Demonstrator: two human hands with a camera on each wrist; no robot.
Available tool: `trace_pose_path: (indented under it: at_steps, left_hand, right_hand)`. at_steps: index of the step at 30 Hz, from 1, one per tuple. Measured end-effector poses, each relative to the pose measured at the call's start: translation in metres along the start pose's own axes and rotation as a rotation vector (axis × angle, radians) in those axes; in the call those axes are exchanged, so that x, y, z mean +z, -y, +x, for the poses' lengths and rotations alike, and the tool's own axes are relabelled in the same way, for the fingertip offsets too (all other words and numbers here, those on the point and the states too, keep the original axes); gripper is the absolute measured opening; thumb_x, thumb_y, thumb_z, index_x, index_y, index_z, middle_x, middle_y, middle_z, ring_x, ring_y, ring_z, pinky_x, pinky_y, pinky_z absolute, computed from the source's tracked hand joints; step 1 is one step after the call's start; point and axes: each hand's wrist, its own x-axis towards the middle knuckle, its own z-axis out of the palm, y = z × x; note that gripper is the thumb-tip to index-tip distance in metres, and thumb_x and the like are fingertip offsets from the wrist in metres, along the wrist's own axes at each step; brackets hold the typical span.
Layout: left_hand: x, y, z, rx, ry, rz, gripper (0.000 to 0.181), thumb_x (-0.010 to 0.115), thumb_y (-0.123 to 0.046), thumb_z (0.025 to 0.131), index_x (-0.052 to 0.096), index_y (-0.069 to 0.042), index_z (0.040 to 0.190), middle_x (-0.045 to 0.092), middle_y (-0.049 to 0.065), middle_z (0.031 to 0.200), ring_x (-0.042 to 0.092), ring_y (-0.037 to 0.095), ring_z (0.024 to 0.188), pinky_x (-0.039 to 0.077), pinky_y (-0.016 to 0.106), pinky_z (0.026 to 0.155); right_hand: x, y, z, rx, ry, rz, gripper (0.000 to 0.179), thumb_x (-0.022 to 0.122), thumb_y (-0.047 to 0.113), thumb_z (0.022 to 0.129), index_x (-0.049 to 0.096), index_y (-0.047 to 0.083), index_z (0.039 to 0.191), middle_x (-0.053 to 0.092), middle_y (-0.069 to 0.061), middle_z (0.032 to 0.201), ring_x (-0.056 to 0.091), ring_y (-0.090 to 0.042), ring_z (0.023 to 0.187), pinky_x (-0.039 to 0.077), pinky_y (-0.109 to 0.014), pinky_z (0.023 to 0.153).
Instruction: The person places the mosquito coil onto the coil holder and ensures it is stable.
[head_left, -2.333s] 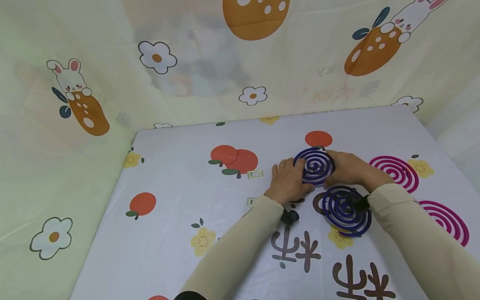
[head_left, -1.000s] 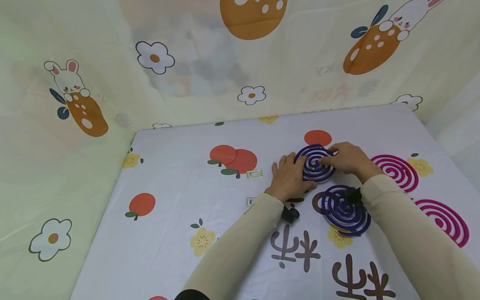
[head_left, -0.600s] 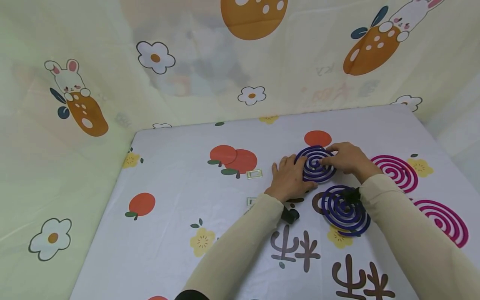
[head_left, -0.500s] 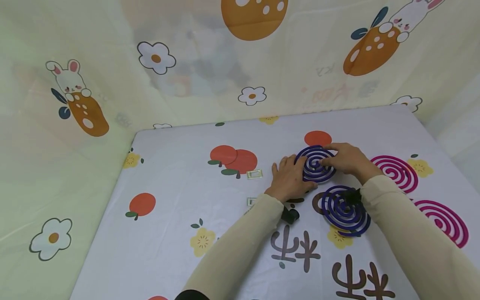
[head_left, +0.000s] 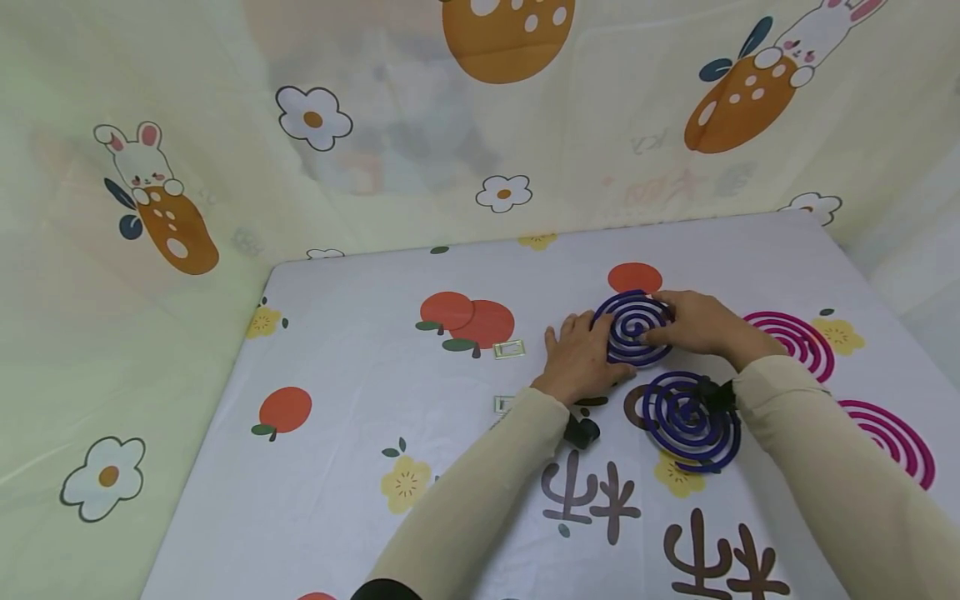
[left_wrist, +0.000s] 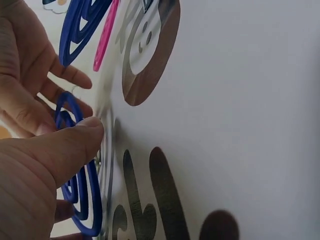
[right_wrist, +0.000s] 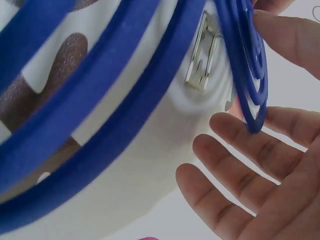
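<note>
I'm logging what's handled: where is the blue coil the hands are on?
In the head view, the blue coil is right of centre, between the left hand and right hand, beyond the other blue coil.

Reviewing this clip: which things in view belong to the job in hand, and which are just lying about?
Evidently in the job:
far blue coil, between the two hands
left hand, at its left edge
right hand, at its right side

Apparently lying about, no hand on them:
near blue coil
far pink coil
near pink coil
farther metal piece
nearer metal piece
</note>
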Motion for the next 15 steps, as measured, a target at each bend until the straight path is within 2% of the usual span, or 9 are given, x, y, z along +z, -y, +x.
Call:
trace_pose_path:
  at_steps: [8, 12, 15]
  left_hand:
    - [0.0, 0.001, 0.0, -0.001, 0.006, 0.008, 0.084, 0.069, -0.06, 0.094, 0.034, -0.027, 0.163, 0.033, 0.001, 0.168, 0.028, 0.024, 0.154, 0.021, 0.057, 0.125]
    - [-0.005, 0.002, -0.001, 0.015, 0.013, 0.01, 0.083, 0.067, -0.06, 0.095, 0.032, -0.026, 0.163, 0.03, 0.002, 0.17, 0.026, 0.026, 0.156, 0.019, 0.059, 0.125]
    - [-0.011, 0.003, -0.001, 0.033, -0.003, 0.019, 0.084, 0.063, -0.061, 0.097, 0.029, -0.025, 0.165, 0.027, 0.004, 0.171, 0.024, 0.028, 0.157, 0.019, 0.061, 0.125]
  right_hand:
    - [0.001, 0.002, -0.001, 0.012, 0.027, 0.002, 0.098, 0.079, 0.03, 0.09, 0.024, -0.018, 0.155, 0.048, -0.043, 0.143, 0.049, -0.056, 0.13, 0.038, -0.071, 0.109]
    - [0.0, 0.001, -0.003, 0.037, 0.04, -0.01, 0.107, 0.079, 0.038, 0.09, 0.016, -0.014, 0.159, 0.038, -0.044, 0.151, 0.04, -0.06, 0.138, 0.033, -0.074, 0.111]
    - [-0.001, 0.0, -0.004, 0.037, 0.018, -0.039, 0.111, 0.077, 0.046, 0.091, 0.011, -0.009, 0.162, 0.029, -0.044, 0.156, 0.03, -0.063, 0.143, 0.028, -0.075, 0.112]
